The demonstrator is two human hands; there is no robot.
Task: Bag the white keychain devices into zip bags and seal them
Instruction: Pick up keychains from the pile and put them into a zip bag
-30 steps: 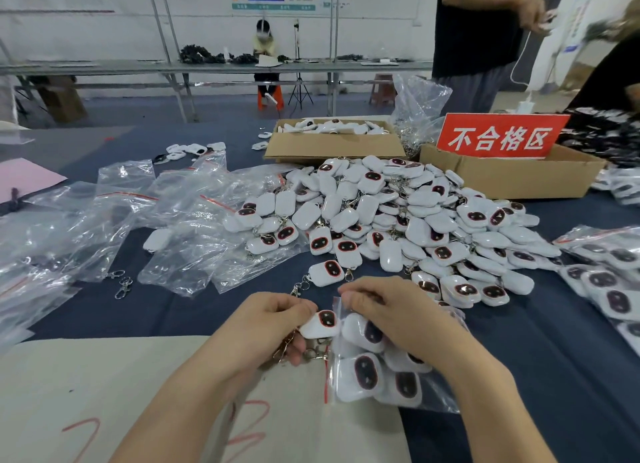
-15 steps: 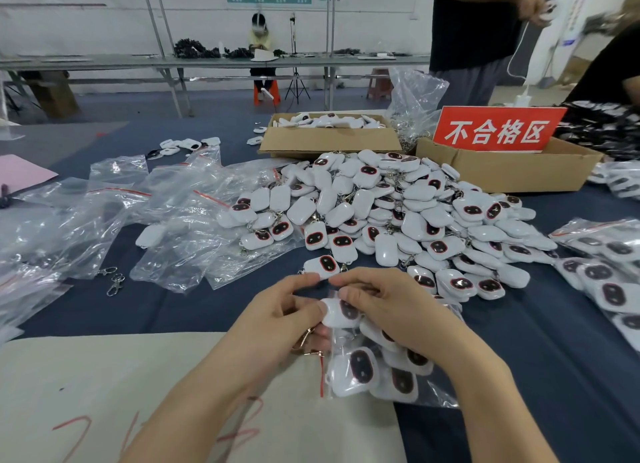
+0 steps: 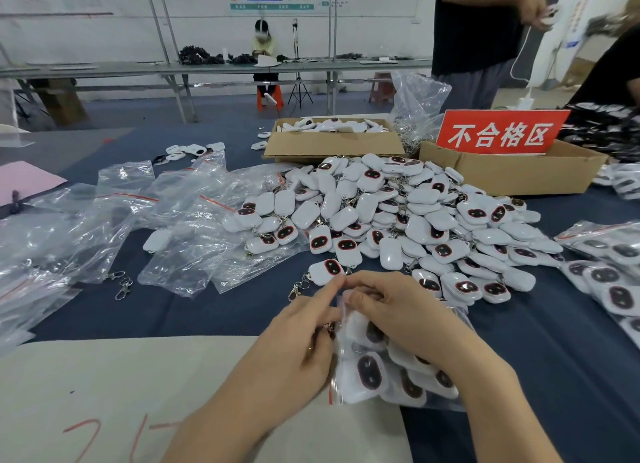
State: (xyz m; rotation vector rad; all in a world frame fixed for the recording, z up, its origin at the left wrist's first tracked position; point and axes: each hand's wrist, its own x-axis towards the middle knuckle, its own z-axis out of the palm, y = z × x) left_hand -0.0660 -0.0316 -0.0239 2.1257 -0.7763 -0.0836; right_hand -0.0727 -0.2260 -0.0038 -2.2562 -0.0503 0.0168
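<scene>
Two hands on filled zip bag (image 3: 369, 381): left hand (image 3: 298, 339) pinches red-striped mouth edge, right hand (image 3: 401, 319) fingers curled over bag top. Loose device pile (image 3: 398, 213) just beyond.

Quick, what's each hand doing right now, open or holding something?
Left hand: pinching the zip bag at its mouth.
Right hand: gripping the same bag's top edge.

Bright even indoor light, soft shadows, wide-angle edge distortion, slight blur.
</scene>
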